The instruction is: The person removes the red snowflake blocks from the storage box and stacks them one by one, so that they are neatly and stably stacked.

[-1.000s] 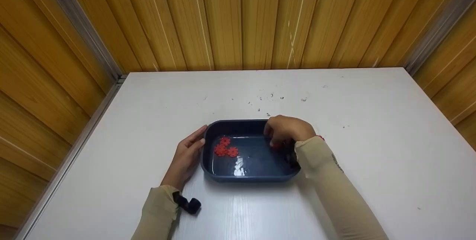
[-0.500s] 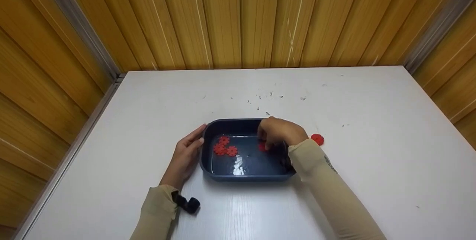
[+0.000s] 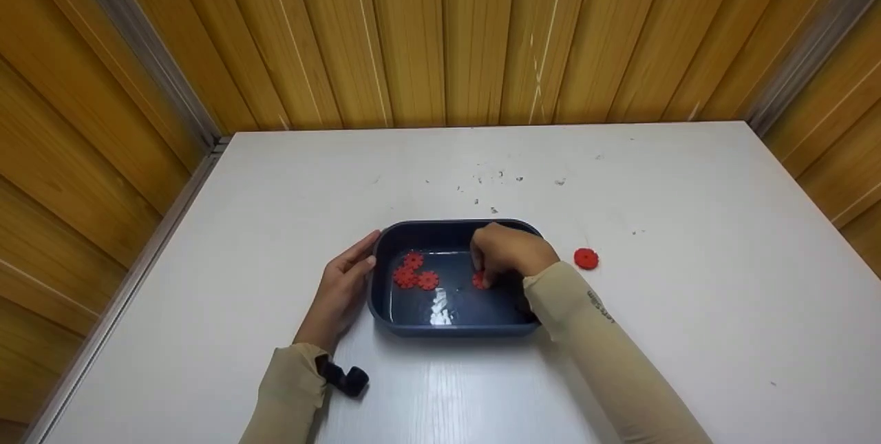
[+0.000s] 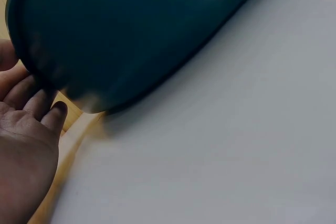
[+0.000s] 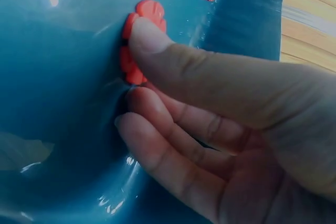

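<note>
A dark blue plastic box (image 3: 451, 331) stands on the white table in the head view. My left hand (image 3: 344, 283) rests against its left wall from outside, with thumb and fingers at the rim. In the left wrist view, the fingers (image 4: 39, 95) lie along the wall fairly straight. My right hand (image 3: 513, 251) reaches inside the box. Its thumb and fingers pinch a red notched plastic disc (image 5: 149, 11) low over the box floor; the fingers cover part of it. Several like red discs (image 3: 406, 277) lie together in the left half of the box.
Another red notched disc (image 3: 586, 259) lies on the white table (image 3: 688, 292), right of the box. Dark marks speckle the tabletop behind the box. A wood-patterned wall (image 3: 475, 38) rises at the table's back edge, with similar panels left and right.
My right hand has shifted left and a little toward me inside the box with the red disc. The disc on the table, mostly hidden before, is now uncovered. My left hand stays at the wall.
</note>
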Action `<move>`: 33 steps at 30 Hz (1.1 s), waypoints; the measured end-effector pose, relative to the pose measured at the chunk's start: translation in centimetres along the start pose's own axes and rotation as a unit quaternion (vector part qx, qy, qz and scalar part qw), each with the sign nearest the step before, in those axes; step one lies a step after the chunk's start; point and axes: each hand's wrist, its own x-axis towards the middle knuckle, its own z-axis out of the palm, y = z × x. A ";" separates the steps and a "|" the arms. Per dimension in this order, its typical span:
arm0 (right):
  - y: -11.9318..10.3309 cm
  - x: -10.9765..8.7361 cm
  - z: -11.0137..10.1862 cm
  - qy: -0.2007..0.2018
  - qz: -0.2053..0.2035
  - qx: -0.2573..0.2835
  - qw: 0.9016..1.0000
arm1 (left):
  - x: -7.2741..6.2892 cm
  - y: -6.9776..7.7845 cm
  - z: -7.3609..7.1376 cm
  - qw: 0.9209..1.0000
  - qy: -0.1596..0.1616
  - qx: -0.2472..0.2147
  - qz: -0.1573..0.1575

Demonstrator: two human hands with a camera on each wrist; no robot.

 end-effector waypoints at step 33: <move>1.0 -0.5 -1.4 -0.002 -0.083 0.049 0.995 | 0.0 0.0 0.1 1.000 0.006 0.003 0.001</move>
